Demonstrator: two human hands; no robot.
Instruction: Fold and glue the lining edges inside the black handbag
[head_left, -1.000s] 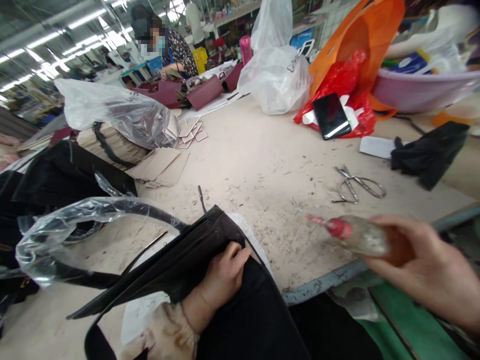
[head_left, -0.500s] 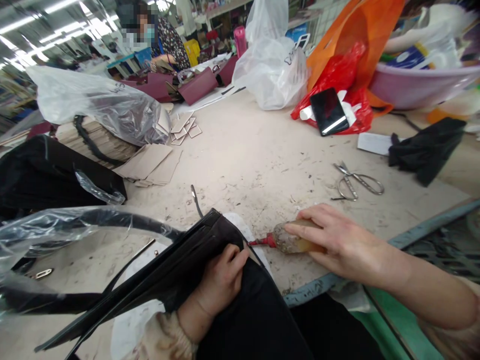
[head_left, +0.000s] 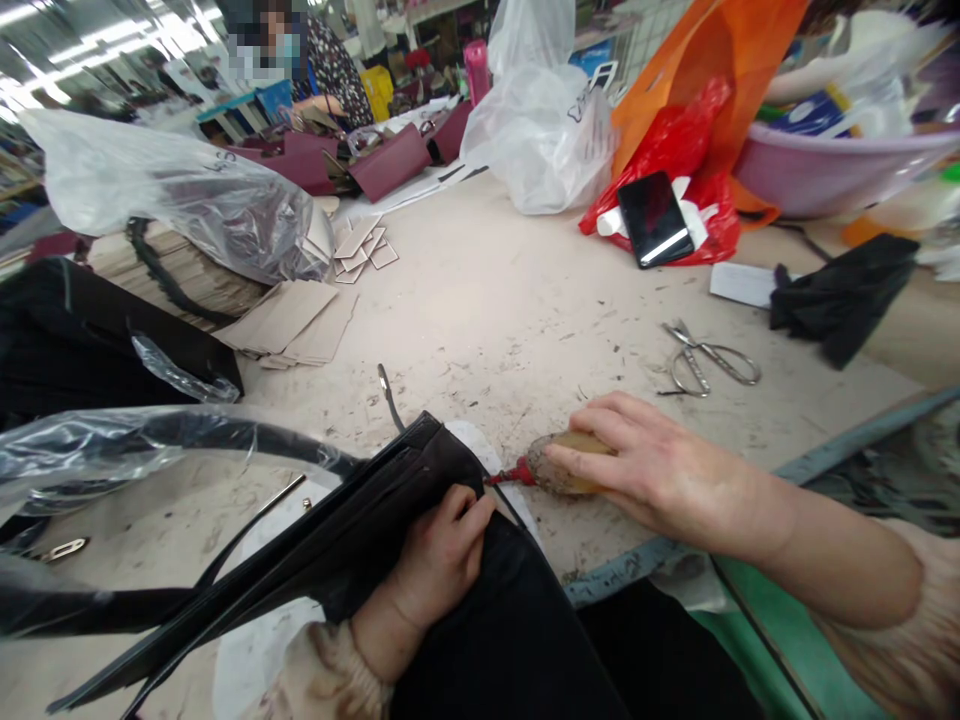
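Observation:
A black bag [head_left: 517, 610] lies across the near edge of the table, its flap and strap stretching to the lower left. My left hand [head_left: 442, 550] is closed on the bag near its upper corner, fingers curled over the edge. In my right hand [head_left: 637, 460] is a yellowish, stained glue bottle [head_left: 559, 462] with a red nozzle [head_left: 516, 474]. The bottle is held on its side, nozzle pointing left. Its tip meets the bag's edge just right of my left fingers; whether it touches I cannot tell. A white sheet [head_left: 465, 440] shows beneath the bag.
Scissors [head_left: 709, 358] and a black cloth [head_left: 844, 300] lie to the right. Farther back are a phone [head_left: 655, 220] on a red bag, a white plastic bag [head_left: 536, 140] and a purple basin [head_left: 847, 165]. Cardboard pieces [head_left: 289, 320] lie left. A person [head_left: 330, 80] works beyond.
My right hand and the glue bottle have moved left, bringing the nozzle tip closer along the bag's edge. My left hand keeps its hold. The whole view has shifted slightly.

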